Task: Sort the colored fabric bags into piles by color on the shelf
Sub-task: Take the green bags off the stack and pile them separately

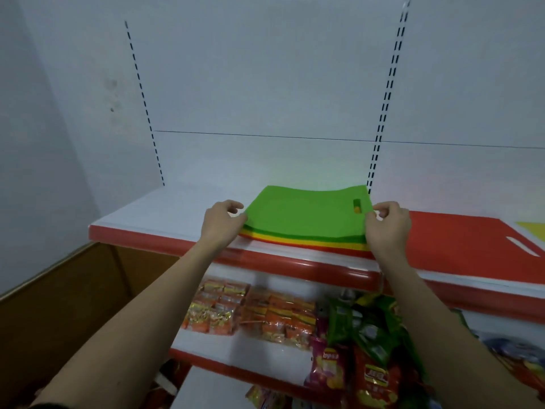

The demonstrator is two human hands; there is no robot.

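Green bag (300, 214) atop mixed stack, left hand (222, 221) and right hand (387, 224) pinching edges

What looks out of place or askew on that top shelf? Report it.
The stack under the green bag mixes colors: yellow and red edges show beneath it, unsorted. Both hands pinch the green bag's sides, left hand, right hand. Nothing looks damaged or spilled.

Open white shelf top (165, 208) is left free to the left of the stack of fabric bags (303, 228), up to the side wall (44, 143). To the right, passage is blocked by a red bag (460, 246) laid flat just beside the stack. Above, nothing is hung before the back panel (265, 84).
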